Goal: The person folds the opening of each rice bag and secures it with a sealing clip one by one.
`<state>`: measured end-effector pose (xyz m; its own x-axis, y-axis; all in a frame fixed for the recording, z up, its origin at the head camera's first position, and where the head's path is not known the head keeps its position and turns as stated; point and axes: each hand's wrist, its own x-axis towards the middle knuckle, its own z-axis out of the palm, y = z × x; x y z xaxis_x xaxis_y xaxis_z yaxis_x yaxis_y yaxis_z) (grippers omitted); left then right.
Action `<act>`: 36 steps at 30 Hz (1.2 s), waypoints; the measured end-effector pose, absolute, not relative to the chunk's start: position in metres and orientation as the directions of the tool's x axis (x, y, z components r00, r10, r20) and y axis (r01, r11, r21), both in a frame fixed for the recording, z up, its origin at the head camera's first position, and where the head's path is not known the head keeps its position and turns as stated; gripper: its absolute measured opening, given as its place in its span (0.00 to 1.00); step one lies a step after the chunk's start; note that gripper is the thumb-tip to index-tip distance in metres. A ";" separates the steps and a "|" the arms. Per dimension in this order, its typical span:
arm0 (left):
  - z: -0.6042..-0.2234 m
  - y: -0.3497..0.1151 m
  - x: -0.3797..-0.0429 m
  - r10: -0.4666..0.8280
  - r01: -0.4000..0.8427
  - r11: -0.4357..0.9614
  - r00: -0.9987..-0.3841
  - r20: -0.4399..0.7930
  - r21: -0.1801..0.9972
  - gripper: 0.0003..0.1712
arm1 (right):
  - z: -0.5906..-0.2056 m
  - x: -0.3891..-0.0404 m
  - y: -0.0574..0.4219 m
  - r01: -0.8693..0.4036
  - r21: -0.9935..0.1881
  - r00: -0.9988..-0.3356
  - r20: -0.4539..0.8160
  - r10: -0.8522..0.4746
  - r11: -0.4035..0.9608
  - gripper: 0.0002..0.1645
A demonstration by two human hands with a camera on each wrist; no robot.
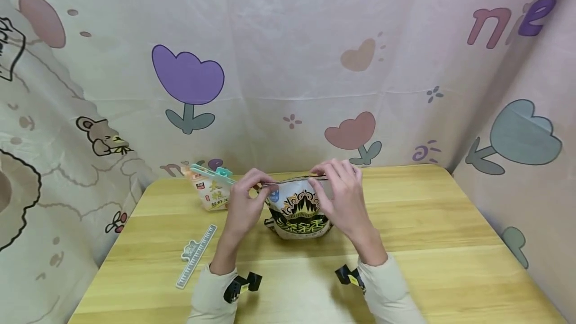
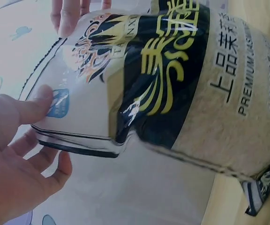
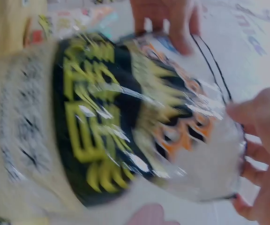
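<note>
A rice bag (image 1: 300, 214) with a black and yellow label stands upright on the table. My left hand (image 1: 246, 204) pinches its top edge at the left corner, the thumb on the front over the small blue mark and the fingers behind. At the right end of the same edge, my right hand (image 1: 344, 196) holds the film between thumb and fingers. Seen from the left wrist, the bag (image 2: 172, 84) has a clear top part above the grains. In the right wrist view the right hand (image 3: 261, 154) grips the edge, somewhat blurred.
Behind my left hand stands a smaller food bag (image 1: 211, 194) with a teal sealing clip (image 1: 213, 174) across its top. A pale, ruler-shaped strip with a bear figure (image 1: 196, 256) lies on the wooden table (image 1: 427, 244) at left. A printed curtain (image 1: 279, 64) hangs behind.
</note>
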<state>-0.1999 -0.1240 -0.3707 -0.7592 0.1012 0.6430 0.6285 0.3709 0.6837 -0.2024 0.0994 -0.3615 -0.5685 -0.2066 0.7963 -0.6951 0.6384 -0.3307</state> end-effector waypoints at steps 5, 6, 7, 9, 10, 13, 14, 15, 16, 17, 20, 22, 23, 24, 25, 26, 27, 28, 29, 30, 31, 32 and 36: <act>-0.352 -0.110 -0.183 0.043 0.631 0.338 -0.751 0.658 0.698 0.04 | -0.359 -0.201 0.117 -0.689 -0.356 -0.611 0.753 -0.243 0.631 0.06; -0.349 -0.108 -0.181 0.034 0.632 0.335 -0.749 0.661 0.699 0.04 | -0.359 -0.201 0.118 -0.690 -0.360 -0.614 0.751 -0.244 0.628 0.06; -0.349 -0.108 -0.180 0.023 0.633 0.330 -0.747 0.664 0.701 0.04 | -0.359 -0.201 0.119 -0.689 -0.363 -0.614 0.751 -0.240 0.627 0.05; -0.351 -0.107 -0.181 0.005 0.636 0.321 -0.742 0.671 0.701 0.04 | -0.360 -0.202 0.118 -0.691 -0.363 -0.605 0.764 -0.225 0.625 0.05; -0.352 -0.107 -0.181 -0.002 0.637 0.317 -0.740 0.672 0.703 0.04 | -0.360 -0.202 0.117 -0.694 -0.360 -0.596 0.773 -0.216 0.624 0.05; -0.354 -0.108 -0.183 -0.020 0.635 0.314 -0.739 0.674 0.706 0.04 | -0.362 -0.204 0.117 -0.704 -0.361 -0.579 0.790 -0.200 0.612 0.05; -0.354 -0.108 -0.183 -0.021 0.635 0.311 -0.739 0.673 0.707 0.04 | -0.362 -0.205 0.118 -0.707 -0.370 -0.580 0.791 -0.196 0.602 0.06; -0.354 -0.108 -0.183 -0.022 0.633 0.306 -0.742 0.670 0.711 0.04 | -0.362 -0.206 0.119 -0.707 -0.387 -0.589 0.786 -0.189 0.592 0.07; -0.354 -0.109 -0.184 -0.023 0.630 0.299 -0.746 0.665 0.717 0.04 | -0.363 -0.207 0.122 -0.707 -0.412 -0.601 0.778 -0.181 0.575 0.08; -0.354 -0.109 -0.184 -0.022 0.628 0.292 -0.750 0.661 0.721 0.04 | -0.363 -0.208 0.125 -0.704 -0.445 -0.620 0.765 -0.173 0.554 0.09; -0.354 -0.111 -0.184 -0.015 0.616 0.257 -0.768 0.641 0.744 0.04 | -0.363 -0.208 0.136 -0.668 -0.561 -0.700 0.696 -0.157 0.490 0.12; -0.355 -0.113 -0.185 -0.010 0.610 0.242 -0.776 0.631 0.754 0.03 | -0.361 -0.206 0.141 -0.641 -0.625 -0.744 0.649 -0.159 0.446 0.11; -0.355 -0.114 -0.185 -0.007 0.610 0.237 -0.777 0.629 0.756 0.03 | -0.358 -0.204 0.142 -0.630 -0.647 -0.759 0.631 -0.164 0.429 0.10; -0.355 -0.114 -0.185 -0.006 0.610 0.233 -0.778 0.628 0.758 0.03 | -0.355 -0.202 0.142 -0.624 -0.662 -0.768 0.619 -0.167 0.416 0.09; -0.356 -0.115 -0.186 -0.006 0.611 0.229 -0.778 0.629 0.758 0.03 | -0.352 -0.200 0.142 -0.625 -0.666 -0.768 0.617 -0.170 0.407 0.07; -0.356 -0.116 -0.186 -0.005 0.613 0.225 -0.777 0.630 0.757 0.03 | -0.350 -0.197 0.142 -0.626 -0.668 -0.768 0.619 -0.166 0.402 0.06; -0.357 -0.117 -0.186 -0.004 0.614 0.223 -0.776 0.631 0.757 0.03 | -0.347 -0.196 0.141 -0.633 -0.667 -0.761 0.630 -0.158 0.393 0.06; -0.357 -0.117 -0.186 -0.002 0.618 0.222 -0.774 0.634 0.755 0.03 | -0.345 -0.194 0.139 -0.642 -0.661 -0.751 0.644 -0.145 0.388 0.05; -0.357 -0.117 -0.187 -0.003 0.618 0.218 -0.774 0.633 0.756 0.03 | -0.344 -0.194 0.139 -0.652 -0.649 -0.738 0.662 -0.132 0.393 0.05; -0.357 -0.118 -0.187 -0.006 0.617 0.217 -0.774 0.633 0.756 0.03 | -0.344 -0.194 0.138 -0.663 -0.633 -0.722 0.681 -0.120 0.399 0.06; -0.358 -0.118 -0.187 -0.009 0.616 0.215 -0.775 0.632 0.758 0.03 | -0.345 -0.195 0.137 -0.672 -0.620 -0.709 0.697 -0.108 0.406 0.06; -0.358 -0.118 -0.187 -0.014 0.615 0.219 -0.774 0.633 0.758 0.03 | -0.346 -0.197 0.137 -0.679 -0.605 -0.694 0.714 -0.095 0.415 0.06; -0.357 -0.119 -0.189 -0.019 0.615 0.224 -0.773 0.634 0.756 0.03 | -0.355 -0.205 0.140 -0.690 -0.557 -0.657 0.750 -0.077 0.462 0.05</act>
<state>-0.1891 -0.1193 -0.3571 -0.7732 -0.0192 0.6338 0.6145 0.2239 0.7565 -0.2054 0.1398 -0.3549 -0.6569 -0.0774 0.7500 -0.6904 0.4615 -0.5571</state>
